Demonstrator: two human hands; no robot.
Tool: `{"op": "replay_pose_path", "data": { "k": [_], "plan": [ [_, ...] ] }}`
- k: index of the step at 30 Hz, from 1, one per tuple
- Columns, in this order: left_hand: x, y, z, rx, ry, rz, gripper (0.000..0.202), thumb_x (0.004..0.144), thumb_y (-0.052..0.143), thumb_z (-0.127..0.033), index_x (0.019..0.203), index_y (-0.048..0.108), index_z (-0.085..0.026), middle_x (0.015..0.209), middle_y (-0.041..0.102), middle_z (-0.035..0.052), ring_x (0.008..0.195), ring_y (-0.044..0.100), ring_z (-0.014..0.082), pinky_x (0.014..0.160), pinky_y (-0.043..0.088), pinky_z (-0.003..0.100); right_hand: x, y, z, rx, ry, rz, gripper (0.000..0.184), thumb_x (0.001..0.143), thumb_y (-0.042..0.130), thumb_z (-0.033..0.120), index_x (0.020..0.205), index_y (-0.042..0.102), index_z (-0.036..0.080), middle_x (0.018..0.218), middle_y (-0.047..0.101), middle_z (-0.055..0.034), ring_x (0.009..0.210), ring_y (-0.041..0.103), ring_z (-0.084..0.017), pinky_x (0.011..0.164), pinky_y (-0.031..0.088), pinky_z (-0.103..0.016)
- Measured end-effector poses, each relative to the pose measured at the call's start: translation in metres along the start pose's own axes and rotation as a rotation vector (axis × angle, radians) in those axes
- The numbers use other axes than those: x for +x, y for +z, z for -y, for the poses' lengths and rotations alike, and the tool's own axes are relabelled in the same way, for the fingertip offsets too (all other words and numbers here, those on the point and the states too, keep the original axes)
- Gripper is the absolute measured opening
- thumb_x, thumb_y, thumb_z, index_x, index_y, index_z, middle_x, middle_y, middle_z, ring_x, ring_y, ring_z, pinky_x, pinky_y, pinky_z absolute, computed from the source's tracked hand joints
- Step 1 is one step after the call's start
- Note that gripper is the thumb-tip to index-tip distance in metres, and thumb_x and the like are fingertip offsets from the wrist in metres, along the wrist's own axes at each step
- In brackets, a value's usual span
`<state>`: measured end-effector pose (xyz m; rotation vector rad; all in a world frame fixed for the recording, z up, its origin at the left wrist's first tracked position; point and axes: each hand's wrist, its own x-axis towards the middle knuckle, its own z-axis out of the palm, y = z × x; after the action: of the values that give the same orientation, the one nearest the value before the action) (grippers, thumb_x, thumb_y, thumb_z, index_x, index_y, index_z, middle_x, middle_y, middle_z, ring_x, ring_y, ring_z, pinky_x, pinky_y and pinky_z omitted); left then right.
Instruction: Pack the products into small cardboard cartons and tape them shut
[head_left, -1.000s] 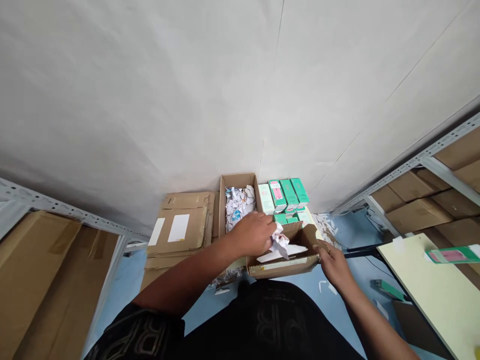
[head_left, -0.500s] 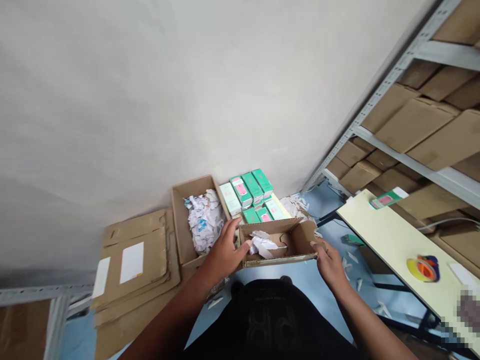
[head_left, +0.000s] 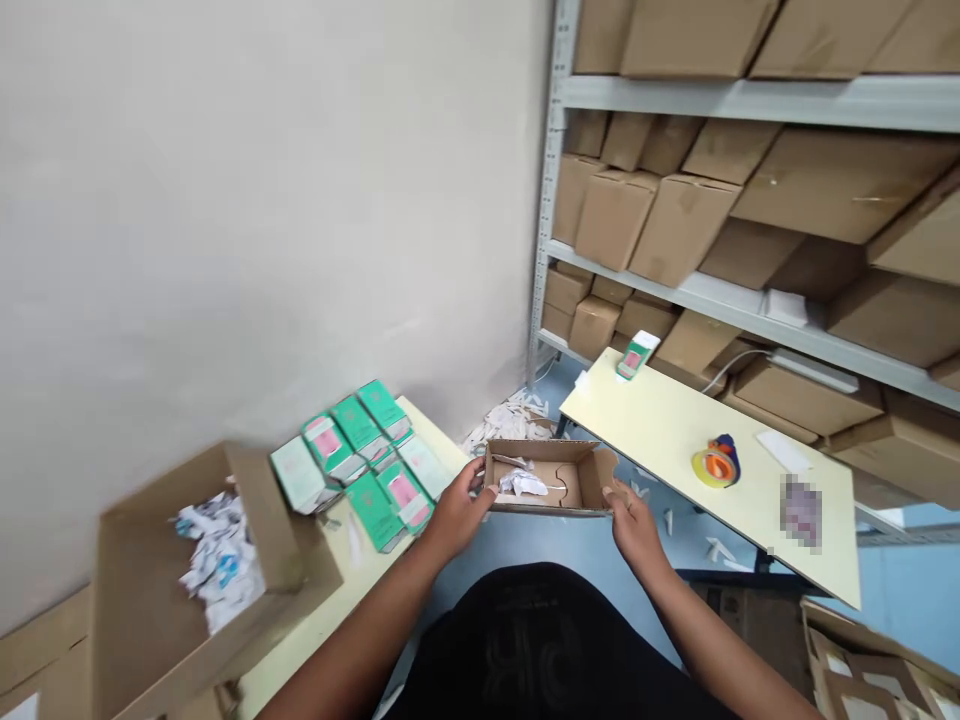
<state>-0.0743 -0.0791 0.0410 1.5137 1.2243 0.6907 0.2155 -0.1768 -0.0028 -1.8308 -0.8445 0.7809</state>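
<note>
I hold a small open cardboard box (head_left: 574, 482) in front of me, off any table, with both hands. My left hand (head_left: 457, 512) grips its left end, thumb over the rim. Gripping its right end flap is my right hand (head_left: 636, 522). Crumpled white paper (head_left: 521, 481) lies inside the box at the left. Several green and pink product cartons (head_left: 360, 455) lie on the pale yellow table (head_left: 330, 610) to my left.
A bigger cardboard box (head_left: 247, 560) of crumpled paper sits at lower left. To the right stands a second yellow table (head_left: 675, 430) with a tape roll (head_left: 716, 463) and one green carton (head_left: 632, 357). Metal shelving (head_left: 720, 295) full of cardboard boxes lines the right wall. Paper scraps litter the blue floor.
The view has swung right toward the shelving and second table. My left hand moved from the paper inside the box to gripping the box's left end; both hands carried the box rightward.
</note>
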Motion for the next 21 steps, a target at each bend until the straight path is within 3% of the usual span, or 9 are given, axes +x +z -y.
{"op": "replay_pose_path", "data": {
  "k": [5, 8, 12, 15, 18, 21],
  "plan": [
    [0.080, 0.092, -0.024, 0.008, 0.025, 0.050, 0.048, 0.090, 0.055, -0.035, 0.134, 0.058, -0.020, 0.138, 0.066, 0.0086, 0.130, 0.061, 0.0259, 0.108, 0.051, 0.039, 0.060, -0.070, -0.030, 0.096, 0.201, 0.007, 0.056, 0.082, 0.058, 0.051, 0.124, 0.070, 0.017, 0.106, 0.078, -0.0099, 0.089, 0.073, -0.030, 0.070, 0.060, -0.039],
    [0.127, 0.132, -0.035, 0.024, 0.036, 0.111, 0.042, 0.090, 0.055, -0.035, 0.129, 0.061, -0.019, 0.134, 0.069, 0.0093, 0.127, 0.063, 0.0255, 0.107, 0.051, 0.038, 0.091, -0.094, -0.043, 0.192, 0.294, -0.053, 0.058, 0.079, 0.059, 0.050, 0.126, 0.068, 0.017, 0.108, 0.077, -0.0091, 0.088, 0.073, -0.028, 0.066, 0.062, -0.036],
    [0.193, 0.176, -0.041, 0.061, 0.081, 0.207, 0.040, 0.090, 0.056, -0.028, 0.129, 0.060, -0.020, 0.132, 0.069, 0.0085, 0.127, 0.063, 0.0246, 0.106, 0.052, 0.038, 0.132, -0.109, -0.058, 0.353, 0.385, -0.151, 0.060, 0.075, 0.064, 0.050, 0.125, 0.067, 0.016, 0.129, 0.070, -0.0117, 0.111, 0.069, -0.031, 0.073, 0.064, -0.035],
    [0.247, 0.209, -0.037, 0.074, 0.113, 0.266, 0.042, 0.090, 0.058, -0.027, 0.131, 0.059, -0.021, 0.136, 0.066, 0.0098, 0.129, 0.062, 0.0240, 0.103, 0.053, 0.036, 0.164, -0.116, -0.067, 0.338, 0.395, -0.254, 0.061, 0.076, 0.064, 0.054, 0.125, 0.067, 0.017, 0.136, 0.066, -0.0119, 0.119, 0.065, -0.032, 0.075, 0.064, -0.035],
    [0.301, 0.243, -0.034, 0.067, 0.144, 0.307, 0.043, 0.088, 0.061, -0.025, 0.130, 0.059, -0.019, 0.141, 0.059, 0.0130, 0.127, 0.063, 0.0231, 0.102, 0.053, 0.033, 0.198, -0.123, -0.074, 0.251, 0.376, -0.355, 0.061, 0.078, 0.061, 0.058, 0.124, 0.068, 0.018, 0.135, 0.066, -0.0126, 0.115, 0.068, -0.031, 0.074, 0.064, -0.035],
    [0.351, 0.272, -0.036, 0.038, 0.164, 0.390, 0.041, 0.086, 0.063, -0.020, 0.127, 0.060, -0.018, 0.137, 0.061, 0.0138, 0.124, 0.064, 0.0215, 0.106, 0.049, 0.033, 0.233, -0.129, -0.080, 0.214, 0.392, -0.427, 0.058, 0.078, 0.062, 0.057, 0.120, 0.069, 0.018, 0.129, 0.069, -0.0130, 0.107, 0.070, -0.029, 0.071, 0.064, -0.034]
  ]
}}
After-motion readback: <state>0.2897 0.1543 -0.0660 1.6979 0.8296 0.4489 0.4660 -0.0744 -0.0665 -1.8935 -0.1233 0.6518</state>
